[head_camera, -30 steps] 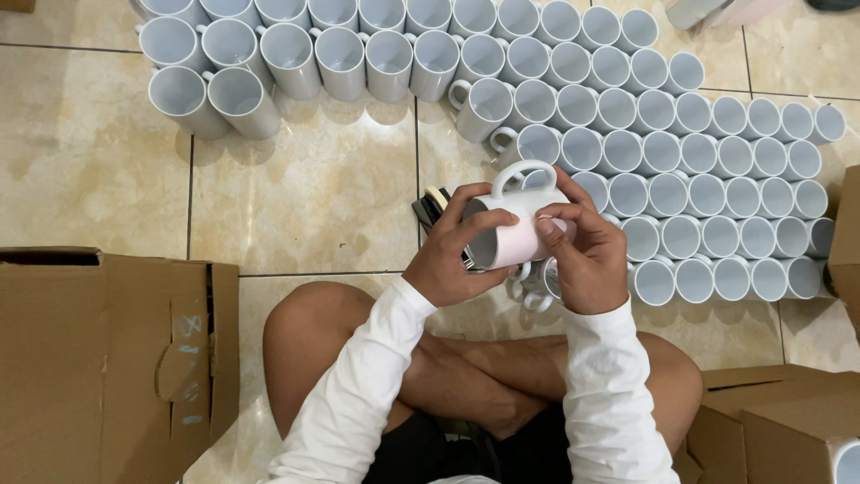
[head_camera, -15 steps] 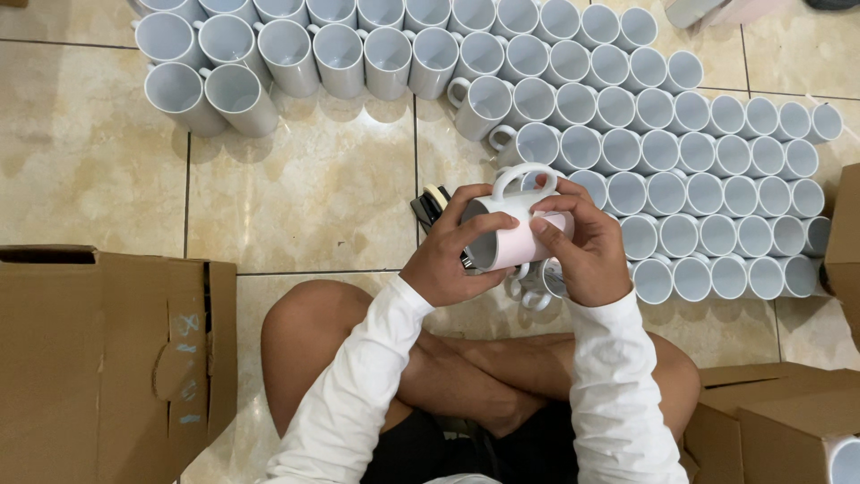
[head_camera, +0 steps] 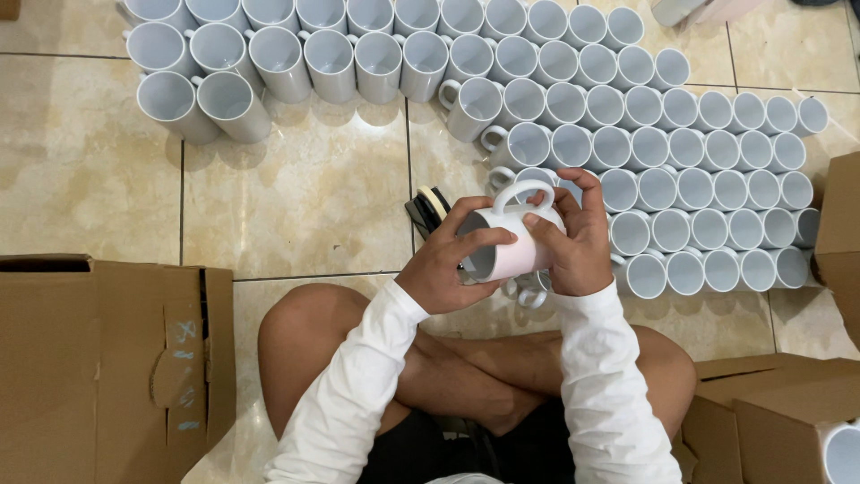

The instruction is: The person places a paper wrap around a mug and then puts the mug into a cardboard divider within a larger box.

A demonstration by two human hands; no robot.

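We hold a white ceramic mug with a pale pink inside (head_camera: 509,244) in front of our crossed legs, lifted off the tiled floor (head_camera: 305,206). It lies on its side: its long axis runs left to right, the open mouth facing our left hand (head_camera: 448,269) and the base toward our right hand (head_camera: 573,246), the handle arching upward. Both hands are clamped on the mug, left fingers over the rim, right fingers over the far end. Just behind the mug stands the packed field of white ceramic mugs (head_camera: 681,143), mouths up; a dark tape dispenser (head_camera: 428,208) lies just left of it. Brown cardboard boxes (head_camera: 98,367) sit well apart.
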